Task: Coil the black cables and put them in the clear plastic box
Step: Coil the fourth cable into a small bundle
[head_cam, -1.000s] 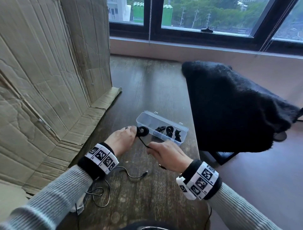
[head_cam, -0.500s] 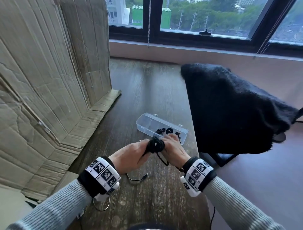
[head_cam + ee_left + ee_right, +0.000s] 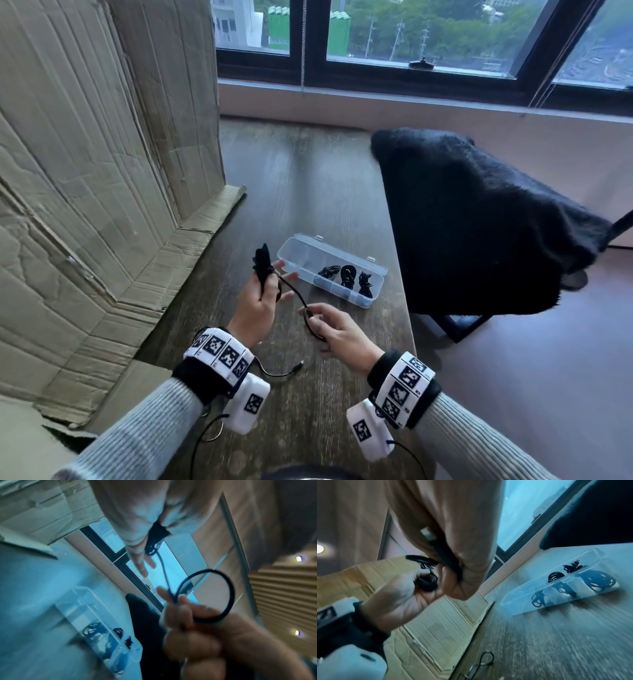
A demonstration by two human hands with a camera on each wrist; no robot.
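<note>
My left hand (image 3: 269,279) grips a wound coil of black cable (image 3: 263,262) upright above the wooden table (image 3: 308,178), left of the clear plastic box (image 3: 294,247). The cable's loose tail (image 3: 294,291) runs down to my right hand (image 3: 312,317), which pinches it in a small loop. The left wrist view shows that loop (image 3: 229,588) held in my right hand's fingers (image 3: 185,614). In the right wrist view the coil (image 3: 426,580) sits in my left palm. The open box holds three coiled black cables (image 3: 346,275) at its right end.
Another loose black cable (image 3: 284,371) lies on the table below my left wrist. Flattened cardboard (image 3: 102,171) leans along the left side. A chair draped in black fleece (image 3: 479,222) stands just past the table's right edge. A window sill runs along the back.
Half a second ago both hands met at the coil in front of the box. Now they are apart: the left has carried the coil up and left, the right has drawn the tail back.
</note>
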